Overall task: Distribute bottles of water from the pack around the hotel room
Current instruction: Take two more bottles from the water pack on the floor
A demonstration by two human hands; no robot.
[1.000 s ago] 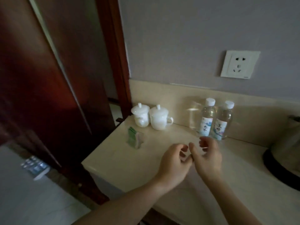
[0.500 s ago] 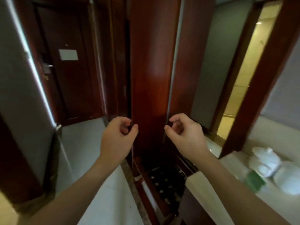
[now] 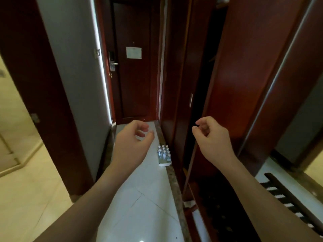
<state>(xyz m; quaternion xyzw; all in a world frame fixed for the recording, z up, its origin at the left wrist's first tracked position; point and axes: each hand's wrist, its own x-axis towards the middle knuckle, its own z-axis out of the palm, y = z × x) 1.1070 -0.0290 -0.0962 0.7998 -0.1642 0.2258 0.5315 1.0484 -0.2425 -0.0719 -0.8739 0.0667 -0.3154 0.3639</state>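
Observation:
A shrink-wrapped pack of water bottles [image 3: 164, 155] with white caps stands on the white tiled floor of the entry corridor, against the foot of the dark red wardrobe. My left hand [image 3: 132, 144] hangs in the air just left of the pack and nearer to me, its fingers loosely curled and holding nothing. Off to the right, my right hand [image 3: 212, 139] floats in front of the wardrobe's open gap, fingers loosely curled and empty too.
The dark entry door [image 3: 134, 70] with a lock and a notice closes the corridor's far end. A grey wall [image 3: 75, 67] stands on the left with a bathroom opening beside it. The wardrobe [image 3: 232, 84] lines the right. A striped luggage rack [image 3: 286, 198] sits lower right.
My view has swung left from the counter with two bottles and cups to the corridor. The pack on the floor has come into sight. My hands have parted and stay empty.

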